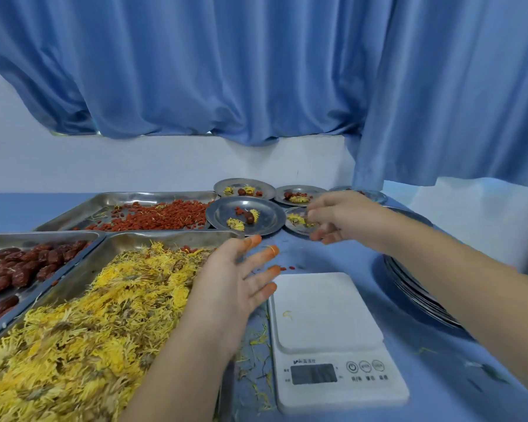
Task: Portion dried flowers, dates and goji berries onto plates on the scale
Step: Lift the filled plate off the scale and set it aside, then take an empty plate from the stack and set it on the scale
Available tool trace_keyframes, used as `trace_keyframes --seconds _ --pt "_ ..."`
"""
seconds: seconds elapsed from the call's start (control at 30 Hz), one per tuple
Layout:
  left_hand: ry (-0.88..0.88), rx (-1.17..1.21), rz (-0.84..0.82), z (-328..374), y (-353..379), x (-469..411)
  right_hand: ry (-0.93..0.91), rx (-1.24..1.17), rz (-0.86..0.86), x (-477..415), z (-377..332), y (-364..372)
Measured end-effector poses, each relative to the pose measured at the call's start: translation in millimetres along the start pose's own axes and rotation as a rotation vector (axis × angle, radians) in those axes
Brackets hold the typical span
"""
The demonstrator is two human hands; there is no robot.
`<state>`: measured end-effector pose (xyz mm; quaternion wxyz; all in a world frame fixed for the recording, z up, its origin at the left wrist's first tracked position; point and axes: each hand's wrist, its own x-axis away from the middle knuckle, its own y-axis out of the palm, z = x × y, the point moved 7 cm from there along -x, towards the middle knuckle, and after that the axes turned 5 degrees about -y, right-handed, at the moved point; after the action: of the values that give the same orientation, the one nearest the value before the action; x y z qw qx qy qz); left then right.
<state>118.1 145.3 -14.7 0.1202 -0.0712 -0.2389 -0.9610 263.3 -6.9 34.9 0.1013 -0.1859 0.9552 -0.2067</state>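
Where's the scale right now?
Head view, lower right of centre: the scale sits between the tray of dried flowers on its left and the stack of plates on its right, with no plate on it.

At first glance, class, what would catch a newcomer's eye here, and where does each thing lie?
Yellow dried flowers heap the lower-left tray, red goji berries the tray behind. The white scale sits lower centre, no plate on it, the left hand spread beside it. The right hand reaches a small plate farther back.
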Motion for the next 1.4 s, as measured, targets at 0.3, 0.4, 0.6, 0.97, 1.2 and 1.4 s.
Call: trace_keyframes --seconds 0.3,0.4,0.6,0.97,1.2,1.4 --pt "0.01 -0.16 -0.072 -8 7 -2 -0.175 0.401 0.285 114 54 -98" --pt "0.016 -0.138 -0.083 -8 8 -2 -0.218 0.543 0.327 134 72 -105" --pt "0.029 -0.123 -0.09 -8 5 -5 -0.196 0.787 0.225 143 82 -95" --pt "0.058 -0.133 -0.103 -5 3 -6 -0.072 0.953 0.214 148 78 -95" --pt "0.064 -0.149 -0.105 -6 4 -6 -0.143 1.1 0.262 153 66 -88" --pt "0.075 -0.165 -0.106 -5 5 -6 -0.138 1.078 0.231 159 65 -82"
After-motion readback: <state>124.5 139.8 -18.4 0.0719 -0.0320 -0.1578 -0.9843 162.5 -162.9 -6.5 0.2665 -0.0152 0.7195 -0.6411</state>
